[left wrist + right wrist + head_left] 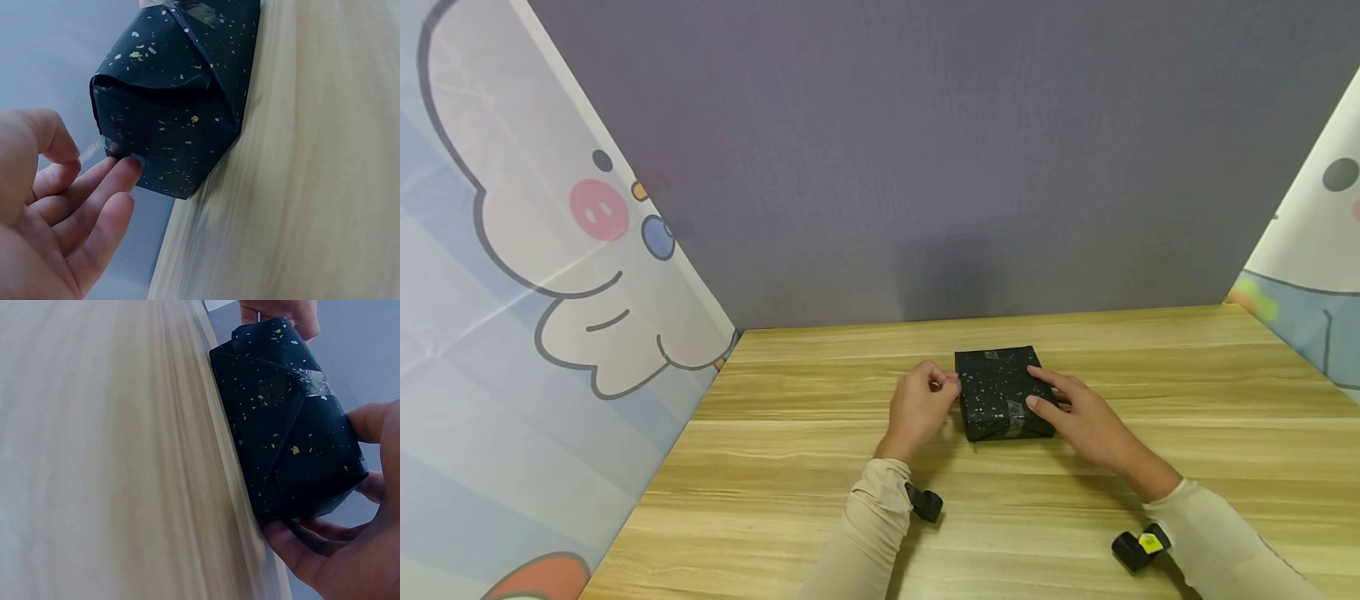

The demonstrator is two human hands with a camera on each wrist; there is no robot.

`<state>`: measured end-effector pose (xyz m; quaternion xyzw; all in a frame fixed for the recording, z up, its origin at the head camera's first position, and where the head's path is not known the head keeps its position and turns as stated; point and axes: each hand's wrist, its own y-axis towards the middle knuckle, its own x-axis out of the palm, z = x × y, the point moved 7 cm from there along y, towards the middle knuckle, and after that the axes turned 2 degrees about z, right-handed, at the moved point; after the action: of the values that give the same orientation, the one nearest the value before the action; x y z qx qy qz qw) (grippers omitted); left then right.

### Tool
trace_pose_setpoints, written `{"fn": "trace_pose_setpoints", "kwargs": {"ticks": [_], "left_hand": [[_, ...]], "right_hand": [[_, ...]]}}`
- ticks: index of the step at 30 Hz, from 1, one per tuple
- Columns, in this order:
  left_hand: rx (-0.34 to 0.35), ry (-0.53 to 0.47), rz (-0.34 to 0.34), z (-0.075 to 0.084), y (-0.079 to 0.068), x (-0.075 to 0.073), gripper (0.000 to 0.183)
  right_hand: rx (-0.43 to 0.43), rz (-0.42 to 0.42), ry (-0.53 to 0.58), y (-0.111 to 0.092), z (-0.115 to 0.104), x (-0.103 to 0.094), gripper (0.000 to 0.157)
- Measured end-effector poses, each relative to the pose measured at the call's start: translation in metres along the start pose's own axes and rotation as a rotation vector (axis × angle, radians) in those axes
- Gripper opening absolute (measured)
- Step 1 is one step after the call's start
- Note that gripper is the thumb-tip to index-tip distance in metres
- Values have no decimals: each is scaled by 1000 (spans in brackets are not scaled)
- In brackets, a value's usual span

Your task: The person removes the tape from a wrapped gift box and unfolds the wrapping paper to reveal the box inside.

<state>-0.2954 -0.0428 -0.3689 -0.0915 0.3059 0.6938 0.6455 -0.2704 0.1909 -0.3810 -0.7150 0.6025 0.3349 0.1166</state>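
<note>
A box wrapped in black speckled paper lies flat on the wooden table. My left hand is at its left end, pinching a small strip of clear tape between thumb and index finger. The other left fingertips touch the folded paper flap there, as the left wrist view shows. My right hand grips the box's right end, with fingers on its top and others low along its side. Clear tape runs over the near edge, and another piece sits at the far edge.
The wood-grain table runs back to a grey panel behind the box. Cartoon-printed sheets stand at the left and right sides. Black camera straps are worn on both wrists.
</note>
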Motion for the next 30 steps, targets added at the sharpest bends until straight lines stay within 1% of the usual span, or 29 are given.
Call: {"fn": "trace_pose_setpoints", "kwargs": {"ticks": [2,6,12,18,27,30], "left_hand": [[0,-22,-6,-1,0,-1,13],[-9,-21,-14,-4,1,-5,13],[-50,-13,-68,-13,1,-7,10],[-57,31,-92,-15,0,-6,10],[-80,83,-117,-18,-2,-2,11],[-76,100,-133,-18,-3,-2,10]], "right_hand": [[-1,0,-2,0,0,0,59],[0,-2,-9,1,-1,0,60],[-8,-7,-18,1,-2,0,59],[-8,-8,-2,0,0,-1,55],[-1,-15,-18,0,2,-1,57],[6,-19,-20,0,3,0,58]]}}
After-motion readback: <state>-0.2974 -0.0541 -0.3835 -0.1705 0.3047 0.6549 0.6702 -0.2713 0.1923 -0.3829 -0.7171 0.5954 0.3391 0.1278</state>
